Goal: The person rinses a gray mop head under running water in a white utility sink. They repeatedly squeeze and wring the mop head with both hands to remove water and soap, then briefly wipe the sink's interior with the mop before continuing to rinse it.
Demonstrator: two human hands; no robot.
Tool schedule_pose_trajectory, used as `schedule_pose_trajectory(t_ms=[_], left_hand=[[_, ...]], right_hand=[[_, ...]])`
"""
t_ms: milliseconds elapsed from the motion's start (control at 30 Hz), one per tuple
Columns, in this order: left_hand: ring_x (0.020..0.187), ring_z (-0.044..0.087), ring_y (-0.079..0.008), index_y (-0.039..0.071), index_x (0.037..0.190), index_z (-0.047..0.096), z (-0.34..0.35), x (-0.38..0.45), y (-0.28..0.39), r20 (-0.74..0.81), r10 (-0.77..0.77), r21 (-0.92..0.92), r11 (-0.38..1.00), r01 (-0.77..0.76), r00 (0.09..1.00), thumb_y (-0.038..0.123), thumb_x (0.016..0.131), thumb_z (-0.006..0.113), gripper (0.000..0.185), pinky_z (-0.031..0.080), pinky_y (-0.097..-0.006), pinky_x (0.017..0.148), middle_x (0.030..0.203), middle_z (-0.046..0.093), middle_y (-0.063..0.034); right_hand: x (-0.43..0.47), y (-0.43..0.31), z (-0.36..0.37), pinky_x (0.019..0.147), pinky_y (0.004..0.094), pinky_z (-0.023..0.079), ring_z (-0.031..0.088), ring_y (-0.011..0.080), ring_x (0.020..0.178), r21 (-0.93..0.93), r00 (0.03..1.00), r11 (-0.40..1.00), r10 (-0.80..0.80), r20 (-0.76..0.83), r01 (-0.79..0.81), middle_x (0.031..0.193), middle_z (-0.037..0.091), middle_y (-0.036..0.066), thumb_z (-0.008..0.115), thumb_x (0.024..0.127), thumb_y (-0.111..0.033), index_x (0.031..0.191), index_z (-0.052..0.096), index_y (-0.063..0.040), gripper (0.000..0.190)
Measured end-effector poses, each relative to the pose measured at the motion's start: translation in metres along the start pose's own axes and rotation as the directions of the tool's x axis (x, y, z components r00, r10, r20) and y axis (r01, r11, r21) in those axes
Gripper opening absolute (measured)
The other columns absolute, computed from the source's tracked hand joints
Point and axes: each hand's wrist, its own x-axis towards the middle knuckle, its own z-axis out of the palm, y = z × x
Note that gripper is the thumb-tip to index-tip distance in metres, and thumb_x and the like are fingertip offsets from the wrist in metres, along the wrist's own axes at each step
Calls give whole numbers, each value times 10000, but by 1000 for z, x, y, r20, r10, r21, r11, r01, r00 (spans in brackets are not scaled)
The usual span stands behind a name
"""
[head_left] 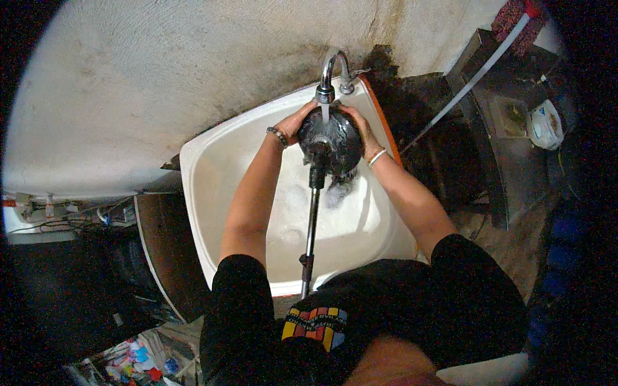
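Note:
My left hand [292,124] and my right hand [363,130] hold opposite edges of a wet, round black head [345,149] fixed to a pole. Water streams onto it from the chrome gooseneck faucet [326,91] just above. A black collar joins the head to the shiny metal pole [314,212], which runs back across the basin and over its near rim towards my body. Beneath lies a white sink basin [212,202], where dark, greyish water or fibres show below the head; I cannot tell which. My fingertips are partly hidden behind the head.
A rough, stained wall [193,72] rises behind the sink. At right, a pale pipe [473,82] slants past a dark counter bearing a clear plastic container [509,117] and a white bag [546,126]. Cables [72,223] lie at left; colourful clutter [145,359] sits at lower left.

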Motion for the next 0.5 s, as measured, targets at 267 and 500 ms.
schedule_pose_trajectory(t_ms=[267,500], left_hand=[[936,622,-196,59,1097,669,21,27,39,108,193,452,864,-221,975,483,732,774,569,482,-325,841,1045,677,-82],[1058,593,-277,38,1151,635,39,27,55,414,109,772,484,-412,904,483,751,739,607,456,-356,944,1171,615,-150]], right_hand=[[-52,-35,30,928,335,479,591,204,1079,-282,934,956,-176,-310,86,1206,587,75,717,815,-456,1241,550,-76,595],[-48,-31,24,820,326,501,615,150,940,-705,996,707,-87,7,67,1056,652,33,801,762,-296,1167,624,-67,498]])
